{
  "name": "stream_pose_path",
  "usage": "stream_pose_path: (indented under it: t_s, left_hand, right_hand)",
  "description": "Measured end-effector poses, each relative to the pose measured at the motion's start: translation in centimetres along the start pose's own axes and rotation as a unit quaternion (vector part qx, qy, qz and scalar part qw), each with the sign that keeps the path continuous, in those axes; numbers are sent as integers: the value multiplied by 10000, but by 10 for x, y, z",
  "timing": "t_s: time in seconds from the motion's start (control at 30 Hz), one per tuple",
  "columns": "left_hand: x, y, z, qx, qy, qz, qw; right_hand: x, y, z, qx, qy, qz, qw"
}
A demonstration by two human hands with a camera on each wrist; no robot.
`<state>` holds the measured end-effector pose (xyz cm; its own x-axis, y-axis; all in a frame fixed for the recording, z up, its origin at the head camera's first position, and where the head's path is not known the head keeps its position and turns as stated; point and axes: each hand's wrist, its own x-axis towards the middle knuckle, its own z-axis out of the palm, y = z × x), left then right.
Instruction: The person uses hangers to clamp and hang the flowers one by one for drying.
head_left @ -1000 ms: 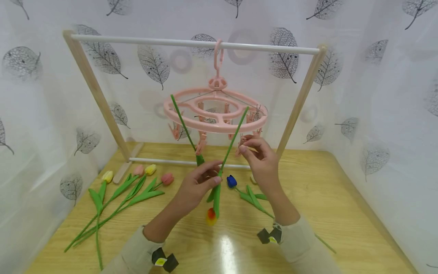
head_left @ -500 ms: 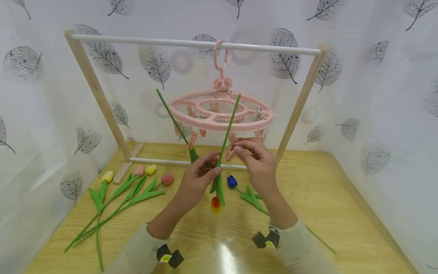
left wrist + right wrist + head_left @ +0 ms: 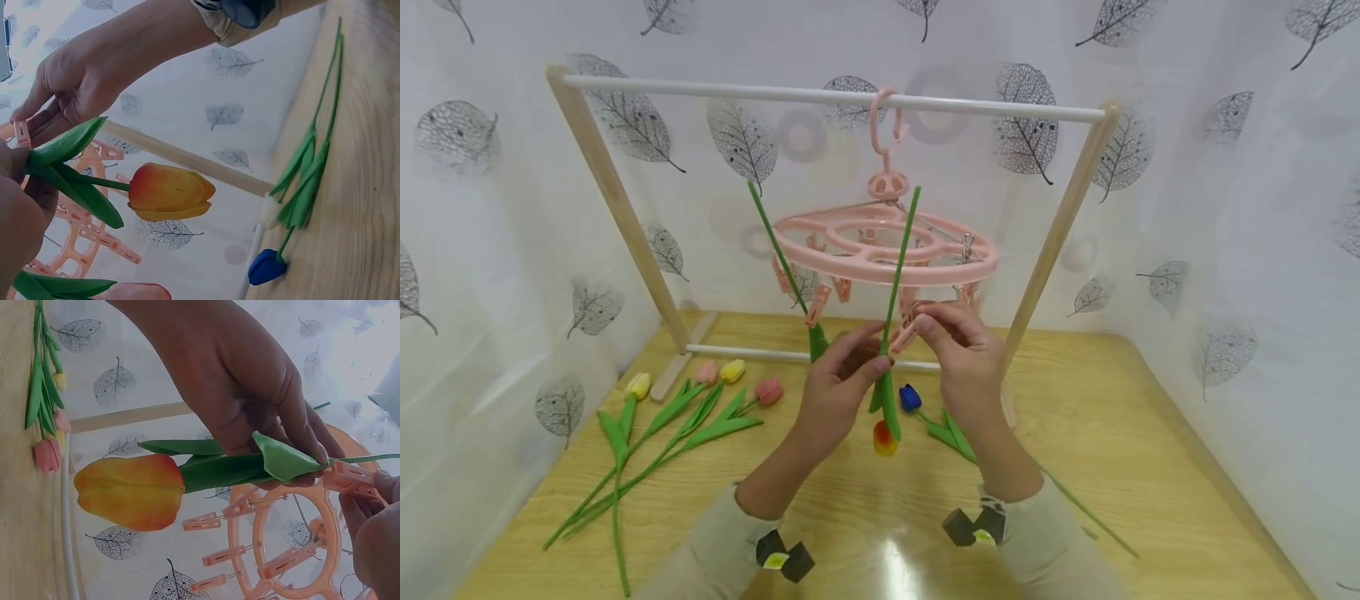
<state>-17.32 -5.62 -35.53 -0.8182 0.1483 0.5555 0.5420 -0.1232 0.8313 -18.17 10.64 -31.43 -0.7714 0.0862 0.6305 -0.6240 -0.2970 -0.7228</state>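
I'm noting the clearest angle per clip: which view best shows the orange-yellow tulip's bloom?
The right wrist view: the orange-yellow bloom appears largest there, side-on with nothing in front of it. The left wrist view also shows the whole bloom side-on, but smaller. The head view shows it smallest, pointing down below the left hand.

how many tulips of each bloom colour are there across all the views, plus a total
Pink tulips: 3 (2 on the table, 1 hanging, its bloom visible from the left wrist)
Yellow tulips: 2
Orange-and-yellow tulip: 1, in the left hand
Blue tulip: 1
White tulip: 1
Total: 8
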Motion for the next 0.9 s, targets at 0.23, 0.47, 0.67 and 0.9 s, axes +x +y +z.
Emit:
stream_pose_path:
  t_s: [0.23,0.47,0.67,0.9]
  left_hand:
    - [-1,1,3,-130,85,-31,9999]
    - [-3,1,6,-200,127,-51,9997]
    - [-3,-1,6,-393,104,27,9992]
    - [-3,-6,6,-635,71,-94,9979]
  right_hand:
    - [-1,0,3,20,161,44,9999]
    - [-2,1,3,-82,23,-97,9999]
    - [-3,2,3,-196,-98,-141,9997]
    - [-2,2,0,-819,-204,142,9963]
